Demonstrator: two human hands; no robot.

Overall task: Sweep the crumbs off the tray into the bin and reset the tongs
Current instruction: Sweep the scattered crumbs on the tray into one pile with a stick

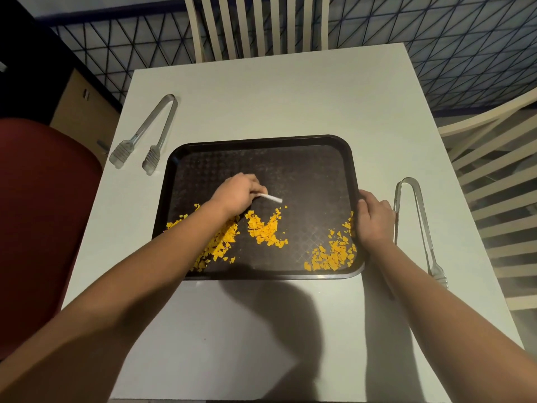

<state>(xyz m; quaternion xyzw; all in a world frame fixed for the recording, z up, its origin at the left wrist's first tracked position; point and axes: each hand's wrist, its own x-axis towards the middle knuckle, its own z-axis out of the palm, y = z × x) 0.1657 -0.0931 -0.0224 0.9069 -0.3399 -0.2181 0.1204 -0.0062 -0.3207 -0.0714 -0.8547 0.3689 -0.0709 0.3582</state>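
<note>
A dark brown tray (261, 158) lies on the white table. Yellow crumbs (266, 228) are scattered along its near half, with another heap (331, 254) at the near right corner. My left hand (235, 194) hovers over the tray's middle and pinches a small white stick-like tool (271, 197). My right hand (374, 218) grips the tray's right rim. One pair of clear tongs (151, 135) lies left of the tray. A second pair of tongs (418, 225) lies right of it, just beyond my right hand.
The white table (276, 94) has a red chair (43, 199) at its left, a cream slatted chair (255, 24) behind and another slatted chair (499, 184) at the right. A cardboard box (84, 109) stands on the floor at far left. No bin is in view.
</note>
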